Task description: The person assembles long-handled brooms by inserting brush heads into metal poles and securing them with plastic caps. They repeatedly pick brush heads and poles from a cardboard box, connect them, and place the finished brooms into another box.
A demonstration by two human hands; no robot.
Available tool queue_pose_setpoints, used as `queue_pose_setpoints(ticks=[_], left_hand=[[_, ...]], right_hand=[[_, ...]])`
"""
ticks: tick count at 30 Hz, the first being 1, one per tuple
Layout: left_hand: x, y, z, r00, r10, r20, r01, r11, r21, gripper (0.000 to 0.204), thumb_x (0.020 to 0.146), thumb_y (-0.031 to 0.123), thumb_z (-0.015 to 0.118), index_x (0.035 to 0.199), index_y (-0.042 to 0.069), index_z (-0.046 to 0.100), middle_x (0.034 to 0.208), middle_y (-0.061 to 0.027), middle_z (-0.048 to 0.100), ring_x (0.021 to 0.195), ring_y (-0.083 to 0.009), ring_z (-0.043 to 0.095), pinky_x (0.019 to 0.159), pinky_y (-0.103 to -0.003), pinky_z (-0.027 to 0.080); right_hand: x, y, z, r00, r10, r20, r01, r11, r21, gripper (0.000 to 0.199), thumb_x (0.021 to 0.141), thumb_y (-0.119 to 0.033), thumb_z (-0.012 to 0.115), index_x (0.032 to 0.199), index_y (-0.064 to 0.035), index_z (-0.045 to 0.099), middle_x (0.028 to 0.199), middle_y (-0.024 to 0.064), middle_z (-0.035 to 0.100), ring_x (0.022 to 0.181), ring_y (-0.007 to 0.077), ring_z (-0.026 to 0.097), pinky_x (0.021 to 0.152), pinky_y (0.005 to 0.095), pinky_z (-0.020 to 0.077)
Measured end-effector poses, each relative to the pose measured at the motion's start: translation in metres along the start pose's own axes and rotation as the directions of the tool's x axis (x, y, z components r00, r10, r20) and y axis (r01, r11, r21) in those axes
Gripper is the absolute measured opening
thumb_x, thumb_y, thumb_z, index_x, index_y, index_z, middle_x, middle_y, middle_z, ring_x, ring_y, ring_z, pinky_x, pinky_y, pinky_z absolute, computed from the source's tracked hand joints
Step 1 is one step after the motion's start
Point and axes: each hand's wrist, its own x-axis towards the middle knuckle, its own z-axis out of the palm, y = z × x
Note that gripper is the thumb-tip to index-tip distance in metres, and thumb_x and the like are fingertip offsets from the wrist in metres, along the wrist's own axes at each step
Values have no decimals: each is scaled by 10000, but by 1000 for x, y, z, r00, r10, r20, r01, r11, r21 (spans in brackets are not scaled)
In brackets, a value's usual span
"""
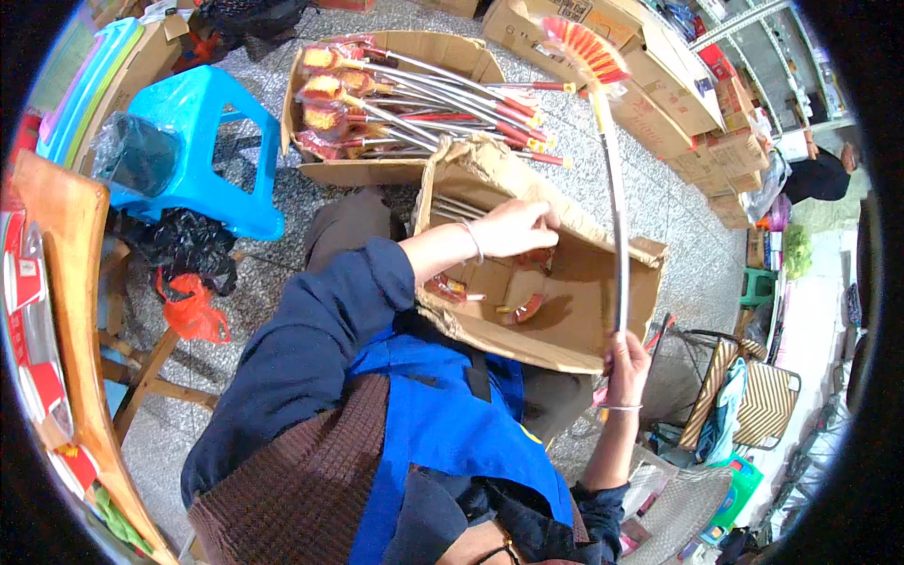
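My right hand (626, 365) is closed around the lower end of a long-handled brush (617, 207). Its silver handle stands upright, topped by fan-shaped red and pale yellow bristles. My left hand (516, 228) reaches over an open cardboard box (589, 301) in front of me, fingers curled near its far wall. Whatever those fingers hold, if anything, is hidden. Inside this box lie several silver rods (457, 207) and some red plastic-wrapped pieces (452, 287). Just beyond, a second open carton (372, 172) holds several brushes (443, 104) with silver-and-red handles and plastic-wrapped yellow-and-red heads.
A blue plastic stool (202, 151) stands at the left, with black and red plastic bags (196, 306) below it. Along the left edge runs a wooden board (71, 282). Closed cartons (659, 94) are stacked at the far right. A striped bag (744, 395) stands at the right.
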Motion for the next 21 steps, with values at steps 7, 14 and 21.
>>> queue_pose_setpoints(ticks=[7,14,21], left_hand=[[15,-53,-1,999,15,-30,1,877,480,270,832,179,607,985,-35,546,850,-203,619,827,-386,624,740,-447,503],[15,-64,-17,996,58,72,-84,895,437,241,795,123,628,932,-58,546,864,-235,595,838,-397,611,764,-460,497],[23,-58,-31,996,71,52,-87,899,430,175,772,95,608,836,-63,568,682,-240,603,701,-417,629,634,-467,516]], right_hand=[[120,-72,16,975,-220,-7,158,723,-672,238,821,-172,699,1003,-21,678,634,16,544,571,66,443,519,251,375],[272,-134,125,879,-403,254,364,224,-904,368,817,-421,633,1058,-146,675,879,155,676,865,343,643,768,432,496],[344,-162,219,317,-892,321,577,-87,-812,355,753,-153,656,1106,-186,631,1098,6,645,1026,220,577,925,392,406]])
